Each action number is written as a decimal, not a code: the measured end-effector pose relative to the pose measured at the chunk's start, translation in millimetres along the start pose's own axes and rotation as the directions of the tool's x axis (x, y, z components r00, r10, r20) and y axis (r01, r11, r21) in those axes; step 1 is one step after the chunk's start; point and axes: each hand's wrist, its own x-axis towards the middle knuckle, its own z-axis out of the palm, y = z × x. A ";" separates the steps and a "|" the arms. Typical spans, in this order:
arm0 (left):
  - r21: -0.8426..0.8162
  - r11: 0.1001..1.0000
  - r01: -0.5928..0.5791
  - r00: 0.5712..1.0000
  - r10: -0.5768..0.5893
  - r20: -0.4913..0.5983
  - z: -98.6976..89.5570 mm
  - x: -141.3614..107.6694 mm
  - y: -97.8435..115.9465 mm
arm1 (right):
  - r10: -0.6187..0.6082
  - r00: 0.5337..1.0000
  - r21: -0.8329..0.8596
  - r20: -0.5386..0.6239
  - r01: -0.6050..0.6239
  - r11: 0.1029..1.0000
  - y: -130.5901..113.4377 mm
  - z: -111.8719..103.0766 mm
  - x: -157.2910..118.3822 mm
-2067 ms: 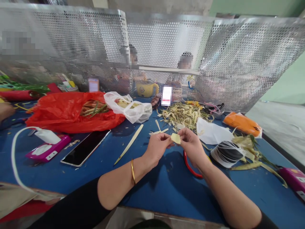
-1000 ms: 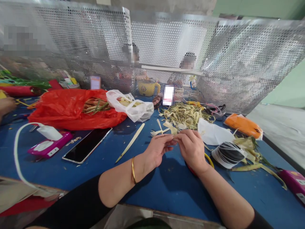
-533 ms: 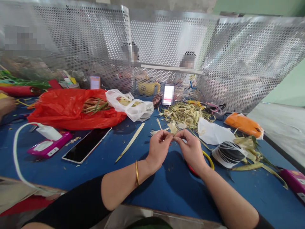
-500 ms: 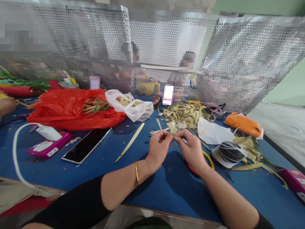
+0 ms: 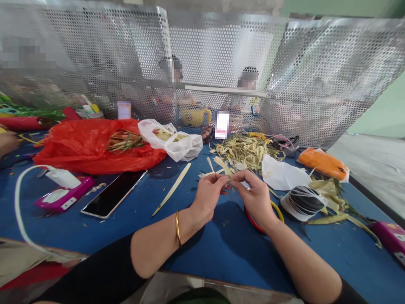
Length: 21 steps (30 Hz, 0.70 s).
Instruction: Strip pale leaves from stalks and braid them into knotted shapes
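My left hand [image 5: 209, 193] and my right hand [image 5: 255, 195] meet fingertip to fingertip over the blue table [image 5: 196, 257]. Both are pinched on a pale dried leaf strip [image 5: 224, 165], whose free end sticks up beyond the fingers; the part between the fingertips is mostly hidden. Behind them is a heap of dried leaf shreds [image 5: 248, 151]. One long pale strip [image 5: 172, 190] lies left of my left hand. Under my right wrist, a red and yellow ring [image 5: 278, 211] rests on the table.
A black spool with white thread [image 5: 300, 203], white paper [image 5: 283, 174] and an orange packet [image 5: 323, 164] are at right. Left are a phone [image 5: 115, 194], a purple power strip [image 5: 66, 195], a red bag [image 5: 79, 145] and a person's hand [image 5: 8, 143]. A perforated metal screen [image 5: 218, 55] stands behind.
The pale strip's free end now leans up and left from my fingertips. My fingers have shifted slightly, still pinched together. The view has moved a little.
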 end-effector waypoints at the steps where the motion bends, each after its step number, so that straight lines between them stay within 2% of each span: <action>1: -0.016 1.000 0.024 1.000 -0.024 -0.006 -0.2 0.1 0.6 | -0.048 0.999 -0.043 0.010 0.048 0.998 -0.1 -0.3 -0.3; 4: -0.053 0.995 0.082 0.996 -0.083 -0.012 -1.1 0.2 1.1 | -0.144 0.989 -0.145 0.028 0.146 0.979 0.9 -1.8 -1.2; 6: -0.066 0.993 0.099 0.995 -0.100 -0.008 -1.5 0.1 0.7 | -0.133 0.991 -0.160 0.020 0.135 0.978 1.7 -2.4 -1.7; 9: -0.052 0.996 0.074 0.997 -0.074 0.003 -1.8 0.2 -0.1 | -0.055 0.998 -0.118 0.006 0.055 0.991 1.4 -1.7 -1.5; 16: 0.081 0.992 -0.100 0.995 0.097 0.039 -2.3 1.2 0.1 | 0.172 0.985 0.050 -0.019 -0.171 0.984 -3.5 0.0 1.4; 21: 0.136 0.981 -0.136 0.990 0.128 0.064 -3.3 0.9 -1.9 | 0.205 0.978 0.096 -0.044 -0.200 0.975 -0.8 -1.4 2.7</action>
